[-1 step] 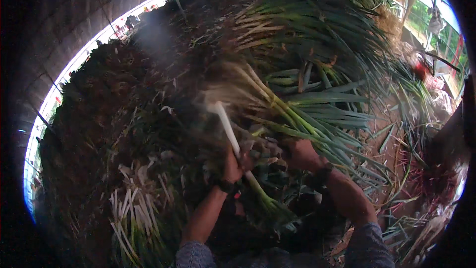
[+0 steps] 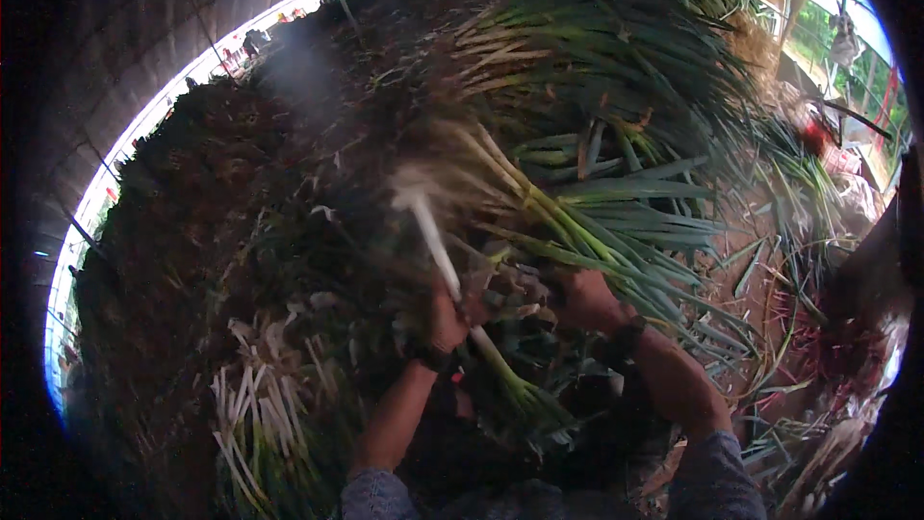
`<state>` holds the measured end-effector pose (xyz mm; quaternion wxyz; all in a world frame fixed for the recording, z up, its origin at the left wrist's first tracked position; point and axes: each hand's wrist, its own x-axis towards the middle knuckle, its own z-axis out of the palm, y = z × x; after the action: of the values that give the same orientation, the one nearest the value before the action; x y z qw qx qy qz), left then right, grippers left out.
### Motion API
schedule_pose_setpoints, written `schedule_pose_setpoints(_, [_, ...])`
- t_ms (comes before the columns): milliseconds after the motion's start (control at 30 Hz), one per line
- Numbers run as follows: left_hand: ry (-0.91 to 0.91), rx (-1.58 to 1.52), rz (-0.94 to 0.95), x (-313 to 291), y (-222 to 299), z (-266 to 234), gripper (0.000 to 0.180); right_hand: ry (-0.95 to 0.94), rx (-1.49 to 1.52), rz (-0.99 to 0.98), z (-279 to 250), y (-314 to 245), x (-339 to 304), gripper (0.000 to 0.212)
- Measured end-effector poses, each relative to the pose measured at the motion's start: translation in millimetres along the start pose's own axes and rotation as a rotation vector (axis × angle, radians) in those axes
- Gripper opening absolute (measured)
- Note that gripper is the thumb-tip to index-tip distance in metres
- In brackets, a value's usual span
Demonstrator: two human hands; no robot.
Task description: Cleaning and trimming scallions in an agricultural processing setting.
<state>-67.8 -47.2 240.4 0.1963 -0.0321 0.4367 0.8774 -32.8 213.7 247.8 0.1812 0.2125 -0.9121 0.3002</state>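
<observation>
My left hand (image 2: pixel 449 320) is closed around the shaft of a long green onion (image 2: pixel 437 248), which slants with its white root end away from me and its green leaves toward my body. The root end is blurred. To the right, my right hand (image 2: pixel 592 300) is curled beside the leaves of a bunch of green onions (image 2: pixel 577 226). Its fingers are bent out of sight, and what they hold cannot be made out. Limp, brownish peeled leaves (image 2: pixel 520 291) lie between the two hands.
At lower left lies a group of white-stemmed green onions (image 2: pixel 258 414). A big heap of green onions (image 2: pixel 616 48) rises beyond my hands, dark and rooty on its left. Loose leaves litter the brown ground (image 2: pixel 746 260) at right. A curved roof (image 2: pixel 154 29) arches overhead.
The green onion's root end has shifted slightly left and looks more blurred. My left hand has moved a little left with it; the right hand is nearly still.
</observation>
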Motion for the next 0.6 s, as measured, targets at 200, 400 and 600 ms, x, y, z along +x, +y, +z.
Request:
schedule_pose_setpoints(200, [0.110, 0.018, 0.495, 20.6, 140.5, -56.8, 0.053, -0.225, -0.109, 0.386, -12.4, 50.0, -12.6, 0.037])
schedule_pose_setpoints(400, [0.479, 0.538, 1.053, -76.7, 303.9, 8.0, 0.058, -0.159, -0.110, 0.569, -23.6, 126.5, -55.5, 0.033])
schedule_pose_setpoints(600, [0.972, 1.141, 1.109, -167.8, 359.2, -68.2, 0.051, -0.257, 0.389, 0.524, -24.1, 118.9, -58.9, 0.031])
